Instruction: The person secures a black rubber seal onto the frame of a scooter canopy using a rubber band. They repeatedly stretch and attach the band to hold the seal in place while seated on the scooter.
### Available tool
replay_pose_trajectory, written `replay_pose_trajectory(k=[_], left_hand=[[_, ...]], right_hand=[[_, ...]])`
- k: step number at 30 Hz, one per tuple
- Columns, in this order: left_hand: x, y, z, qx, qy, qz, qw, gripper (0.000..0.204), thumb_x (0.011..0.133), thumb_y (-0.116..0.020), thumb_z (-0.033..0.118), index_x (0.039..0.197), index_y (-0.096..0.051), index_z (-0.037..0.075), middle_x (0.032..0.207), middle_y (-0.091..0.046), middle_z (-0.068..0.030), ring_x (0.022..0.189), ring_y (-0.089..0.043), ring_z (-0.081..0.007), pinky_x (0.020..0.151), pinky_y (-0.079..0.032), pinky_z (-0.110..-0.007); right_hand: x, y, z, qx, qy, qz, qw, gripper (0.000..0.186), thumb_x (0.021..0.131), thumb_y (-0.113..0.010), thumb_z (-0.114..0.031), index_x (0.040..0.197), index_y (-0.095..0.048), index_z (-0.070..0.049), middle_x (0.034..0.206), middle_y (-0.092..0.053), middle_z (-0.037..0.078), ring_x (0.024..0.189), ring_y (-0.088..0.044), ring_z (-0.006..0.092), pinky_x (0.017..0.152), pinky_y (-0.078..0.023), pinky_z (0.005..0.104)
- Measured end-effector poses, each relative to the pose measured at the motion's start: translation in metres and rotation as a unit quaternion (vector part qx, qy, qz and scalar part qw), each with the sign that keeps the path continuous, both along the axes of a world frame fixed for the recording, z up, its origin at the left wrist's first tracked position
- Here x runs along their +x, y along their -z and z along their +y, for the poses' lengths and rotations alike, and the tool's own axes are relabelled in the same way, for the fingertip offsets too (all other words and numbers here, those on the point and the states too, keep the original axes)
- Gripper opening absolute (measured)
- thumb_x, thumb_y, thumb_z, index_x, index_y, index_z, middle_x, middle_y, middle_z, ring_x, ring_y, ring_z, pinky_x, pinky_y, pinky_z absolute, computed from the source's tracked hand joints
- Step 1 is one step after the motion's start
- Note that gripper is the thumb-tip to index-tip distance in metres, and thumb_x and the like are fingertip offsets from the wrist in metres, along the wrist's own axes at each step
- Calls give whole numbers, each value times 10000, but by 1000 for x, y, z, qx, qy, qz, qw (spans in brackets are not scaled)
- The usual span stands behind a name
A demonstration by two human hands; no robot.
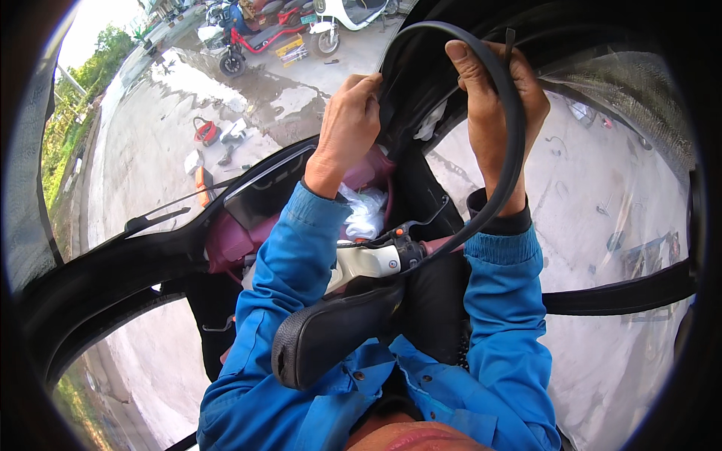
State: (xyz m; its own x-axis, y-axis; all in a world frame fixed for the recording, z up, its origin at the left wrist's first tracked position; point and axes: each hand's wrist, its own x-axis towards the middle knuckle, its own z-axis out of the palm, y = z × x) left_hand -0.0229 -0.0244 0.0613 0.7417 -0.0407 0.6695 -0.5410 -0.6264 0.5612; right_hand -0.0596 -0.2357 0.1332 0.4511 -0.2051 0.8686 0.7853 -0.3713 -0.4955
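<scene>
Presently, black frame (98, 278): curves in front of the white handlebar (365, 264).
Black strip (517, 150): looped above and right of the handlebar, upper run reaching the left hand; should be kept untwisted.
Right hand (508, 98): thumb and fingers either side of the strip; firmness cannot be told; steady the bend here.
Left hand (350, 124): fingers bent narrow, grip hidden; short, even lengths advised.
White bag (365, 214): crumpled below left hand; avoid snagging.

Both blue-sleeved arms (504, 297) stretch forward; the bare left hand (348, 124) curls its fingers (366, 86) inward, the bare right hand (496, 113) points its thumb (465, 64) up.
</scene>
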Motion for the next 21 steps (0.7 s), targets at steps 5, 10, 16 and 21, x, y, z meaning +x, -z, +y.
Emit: replay_pose_trajectory(k=[5,10,16,21], left_hand=[[1,-5,8,24,25,23,999,448,978,-525,-13,1380,-720,-38,1337,-748,-188,1261,-732,-333,1088,-544,-386],[-2,-5,6,30,12,44,998,463,974,-542,-1,1405,-703,-43,1381,-715,-223,1294,-701,-368,1112,-529,-406],[-2,-7,7,36,26,58,997,496,973,-589,25,1460,-667,-28,1434,-661,-248,1298,-670,-434,1107,-525,-448],[-8,-14,14,110,12,74,991,515,992,-594,52,1501,-644,-3,1469,-642,-230,1288,-669,-435,1097,-525,-445]], right_hand=[[-14,54,4,58,-48,91,993,190,1111,-690,-195,1125,-750,-16,845,-746,80,759,-707,124,680,-522,246],[-7,115,43,189,-216,331,899,366,1184,-528,-273,1222,-743,21,768,-641,15,628,-522,79,574,-421,238],[32,121,74,157,-309,408,844,331,1118,-610,-235,1046,-756,54,708,-698,77,584,-649,140,560,-521,300],[47,121,89,186,-319,394,841,314,1109,-621,-223,1015,-760,42,685,-668,69,552,-623,140,531,-490,305]])
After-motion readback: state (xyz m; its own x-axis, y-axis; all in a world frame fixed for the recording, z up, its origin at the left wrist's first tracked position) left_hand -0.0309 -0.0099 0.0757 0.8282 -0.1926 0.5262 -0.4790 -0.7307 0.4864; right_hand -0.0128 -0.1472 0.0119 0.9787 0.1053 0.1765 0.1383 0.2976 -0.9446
